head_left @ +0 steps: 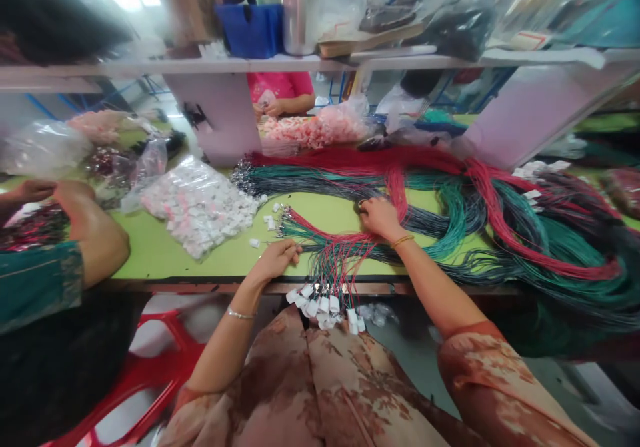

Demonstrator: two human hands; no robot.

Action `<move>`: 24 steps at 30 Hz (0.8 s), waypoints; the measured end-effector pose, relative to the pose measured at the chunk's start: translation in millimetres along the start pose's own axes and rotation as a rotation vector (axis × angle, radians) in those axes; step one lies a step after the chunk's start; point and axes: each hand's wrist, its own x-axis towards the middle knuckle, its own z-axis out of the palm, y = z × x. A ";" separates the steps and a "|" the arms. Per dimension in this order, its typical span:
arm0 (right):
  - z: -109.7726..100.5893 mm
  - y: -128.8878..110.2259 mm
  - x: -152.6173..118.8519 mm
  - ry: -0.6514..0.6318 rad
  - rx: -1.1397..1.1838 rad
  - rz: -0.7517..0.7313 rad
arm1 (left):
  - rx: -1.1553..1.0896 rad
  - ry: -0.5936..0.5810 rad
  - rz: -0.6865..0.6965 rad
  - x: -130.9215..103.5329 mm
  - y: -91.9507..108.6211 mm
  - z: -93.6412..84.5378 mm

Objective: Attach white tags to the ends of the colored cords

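My left hand (280,258) is at the table's front edge, fingers curled together beside the tips of loose wires; what they pinch is too small to make out. My right hand (379,219) is closed over the dark wire bundle (425,220), its fingertips bent down; whether it grips a wire is hidden. Between the hands lie red and green wires (335,239), and wires ending in white connectors (323,305) hang over the front edge. A few loose white connectors (271,222) lie near my left hand. Long red wires (360,159) stretch along the back.
A clear bag of white connectors (197,203) lies at left on the green table (150,260). Another person's bent arm (95,233) is at far left. A shelf (200,67) crosses above, holding a blue bin (253,30). A red chair (165,367) stands below left.
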 end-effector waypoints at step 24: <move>-1.4 -115.5 -80.3 -0.374 1.169 -0.377 | 0.040 0.175 -0.037 -5.6 16.6 16.4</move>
